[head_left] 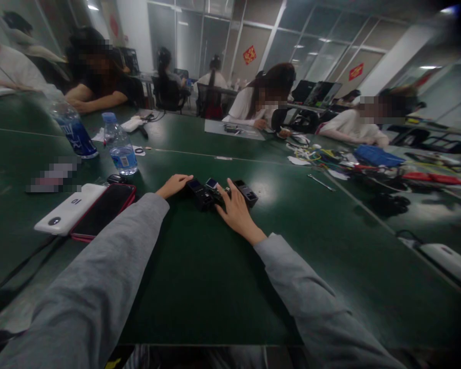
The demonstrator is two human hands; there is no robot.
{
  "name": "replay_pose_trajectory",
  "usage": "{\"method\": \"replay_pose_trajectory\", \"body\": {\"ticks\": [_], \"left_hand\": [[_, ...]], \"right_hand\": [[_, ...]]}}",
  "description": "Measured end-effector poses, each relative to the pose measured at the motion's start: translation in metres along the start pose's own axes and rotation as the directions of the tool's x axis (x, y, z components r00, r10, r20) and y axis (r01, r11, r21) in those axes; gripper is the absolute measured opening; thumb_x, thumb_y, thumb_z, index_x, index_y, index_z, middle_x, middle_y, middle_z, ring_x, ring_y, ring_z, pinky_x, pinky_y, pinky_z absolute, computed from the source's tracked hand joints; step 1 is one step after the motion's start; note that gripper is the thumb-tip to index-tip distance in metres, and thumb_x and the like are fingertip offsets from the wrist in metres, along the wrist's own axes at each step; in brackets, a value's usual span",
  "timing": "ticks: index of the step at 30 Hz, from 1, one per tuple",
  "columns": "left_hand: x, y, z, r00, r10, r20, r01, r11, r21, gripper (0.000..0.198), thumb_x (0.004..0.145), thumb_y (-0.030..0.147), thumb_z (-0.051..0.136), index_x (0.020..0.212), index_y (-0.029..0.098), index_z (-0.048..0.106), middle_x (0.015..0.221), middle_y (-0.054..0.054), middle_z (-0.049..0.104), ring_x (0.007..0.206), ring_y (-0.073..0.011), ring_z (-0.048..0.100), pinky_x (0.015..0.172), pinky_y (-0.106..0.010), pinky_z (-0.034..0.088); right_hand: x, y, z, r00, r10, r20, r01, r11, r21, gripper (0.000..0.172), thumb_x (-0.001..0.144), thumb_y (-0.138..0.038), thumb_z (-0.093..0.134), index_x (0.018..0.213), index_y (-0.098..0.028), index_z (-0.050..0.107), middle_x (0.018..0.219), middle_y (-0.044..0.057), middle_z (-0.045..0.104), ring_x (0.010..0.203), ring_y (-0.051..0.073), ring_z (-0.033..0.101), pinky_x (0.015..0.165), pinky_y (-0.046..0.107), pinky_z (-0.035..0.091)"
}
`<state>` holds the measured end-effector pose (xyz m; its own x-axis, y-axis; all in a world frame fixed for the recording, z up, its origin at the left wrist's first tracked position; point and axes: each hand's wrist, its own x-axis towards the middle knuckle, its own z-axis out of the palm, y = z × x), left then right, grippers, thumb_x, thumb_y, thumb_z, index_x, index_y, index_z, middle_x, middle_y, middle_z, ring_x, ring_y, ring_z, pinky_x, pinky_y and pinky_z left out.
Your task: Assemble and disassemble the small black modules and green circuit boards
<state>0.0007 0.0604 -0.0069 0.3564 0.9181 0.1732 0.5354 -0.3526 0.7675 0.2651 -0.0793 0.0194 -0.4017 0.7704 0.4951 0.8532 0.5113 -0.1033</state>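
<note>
In the middle of the green table lie several small black devices. My left hand (174, 185) reaches to the far left edge of a black boxy device with a small screen (200, 195), its fingers stretched out. My right hand (236, 209) lies over the cluster, fingers spread apart, touching a smaller device with a bright little screen (211, 183). Just beyond those fingers sits another black box-shaped device (246, 192), partly covered by the hand. What kind of devices they are is too small to tell.
Left of my arm are a red-edged phone (104, 211), a white power bank (71, 209) and two water bottles, the nearer one (123, 156) upright. A wrench (320, 182), cables and a blue pouch (379, 156) lie to the right. Several people sit around the table.
</note>
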Motion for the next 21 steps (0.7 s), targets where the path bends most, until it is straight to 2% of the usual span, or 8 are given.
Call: {"method": "replay_pose_trajectory", "body": {"ticks": [4, 6, 8, 11, 14, 17, 20, 21], "left_hand": [[0.001, -0.002, 0.000, 1.000, 0.000, -0.001, 0.000, 1.000, -0.005, 0.058, 0.089, 0.061, 0.041, 0.103, 0.016, 0.073, 0.104, -0.008, 0.073, 0.098, -0.0232, 0.064, 0.091, -0.036, 0.046], [0.001, -0.003, -0.001, 1.000, 0.009, 0.001, -0.009, 1.000, -0.009, 0.057, 0.089, 0.061, 0.042, 0.104, 0.016, 0.073, 0.107, -0.008, 0.073, 0.100, -0.0232, 0.064, 0.093, -0.036, 0.045], [0.001, -0.003, -0.001, 1.000, 0.017, 0.008, -0.017, 1.000, -0.011, 0.057, 0.089, 0.061, 0.042, 0.105, 0.016, 0.073, 0.109, -0.008, 0.073, 0.101, -0.0234, 0.064, 0.094, -0.036, 0.044], [0.000, -0.002, -0.002, 1.000, 0.015, 0.012, -0.015, 1.000, -0.005, 0.057, 0.090, 0.061, 0.042, 0.105, 0.016, 0.073, 0.110, -0.009, 0.072, 0.101, -0.0239, 0.064, 0.095, -0.037, 0.044], [0.000, -0.002, -0.002, 1.000, 0.019, 0.009, -0.019, 1.000, -0.004, 0.056, 0.090, 0.061, 0.042, 0.104, 0.017, 0.073, 0.110, -0.008, 0.072, 0.102, -0.0241, 0.064, 0.096, -0.037, 0.044], [0.001, -0.003, -0.001, 1.000, 0.009, 0.006, -0.010, 1.000, 0.001, 0.054, 0.089, 0.060, 0.043, 0.105, 0.018, 0.074, 0.110, -0.008, 0.072, 0.103, -0.0245, 0.063, 0.095, -0.037, 0.044], [0.001, -0.004, -0.001, 1.000, 0.001, 0.006, -0.001, 1.000, 0.006, 0.054, 0.089, 0.060, 0.043, 0.104, 0.018, 0.074, 0.110, -0.008, 0.072, 0.102, -0.0244, 0.064, 0.094, -0.037, 0.044], [0.001, -0.004, -0.001, 1.000, 0.005, 0.004, -0.005, 1.000, 0.005, 0.054, 0.089, 0.060, 0.043, 0.104, 0.018, 0.073, 0.109, -0.008, 0.072, 0.101, -0.0244, 0.064, 0.094, -0.036, 0.044]], "right_hand": [[0.003, 0.001, 0.011, 0.997, 0.057, 0.047, -0.058, 0.998, 0.007, 0.046, 0.095, -0.027, 0.046, 0.140, -0.019, 0.040, 0.138, 0.016, 0.044, 0.125, 0.031, 0.046, 0.096, 0.051, 0.048], [-0.002, -0.001, 0.008, 0.996, 0.072, 0.049, -0.072, 0.997, 0.004, 0.038, 0.096, -0.025, 0.044, 0.133, -0.017, 0.047, 0.131, 0.016, 0.048, 0.113, 0.030, 0.054, 0.089, 0.047, 0.052], [-0.012, -0.007, -0.001, 0.995, 0.078, 0.055, -0.079, 0.997, 0.013, 0.035, 0.096, -0.025, 0.042, 0.130, -0.016, 0.049, 0.128, 0.016, 0.047, 0.109, 0.028, 0.057, 0.087, 0.045, 0.054], [-0.043, -0.017, -0.019, 0.992, 0.094, 0.082, -0.098, 0.994, 0.046, 0.036, 0.096, -0.025, 0.042, 0.131, -0.017, 0.046, 0.131, 0.016, 0.045, 0.113, 0.029, 0.056, 0.091, 0.045, 0.054], [-0.098, -0.010, -0.045, 0.988, 0.109, 0.107, -0.117, 0.990, 0.073, 0.035, 0.096, -0.028, 0.043, 0.130, -0.022, 0.046, 0.134, 0.014, 0.045, 0.119, 0.028, 0.053, 0.097, 0.048, 0.052], [-0.173, 0.033, -0.078, 0.978, 0.203, 0.053, -0.206, 0.977, 0.058, 0.038, 0.094, -0.033, 0.046, 0.132, -0.030, 0.046, 0.135, 0.011, 0.047, 0.122, 0.028, 0.052, 0.102, 0.053, 0.049], [-0.251, 0.103, -0.122, 0.930, 0.341, -0.135, -0.349, 0.936, -0.039, 0.043, 0.087, -0.049, 0.051, 0.129, -0.041, 0.051, 0.128, 0.013, 0.053, 0.116, 0.035, 0.055, 0.093, 0.060, 0.048], [-0.273, 0.126, -0.137, 0.909, 0.365, -0.200, -0.385, 0.920, -0.070, 0.045, 0.084, -0.057, 0.050, 0.126, -0.040, 0.055, 0.122, 0.016, 0.055, 0.117, 0.039, 0.054, 0.088, 0.065, 0.046]]}}
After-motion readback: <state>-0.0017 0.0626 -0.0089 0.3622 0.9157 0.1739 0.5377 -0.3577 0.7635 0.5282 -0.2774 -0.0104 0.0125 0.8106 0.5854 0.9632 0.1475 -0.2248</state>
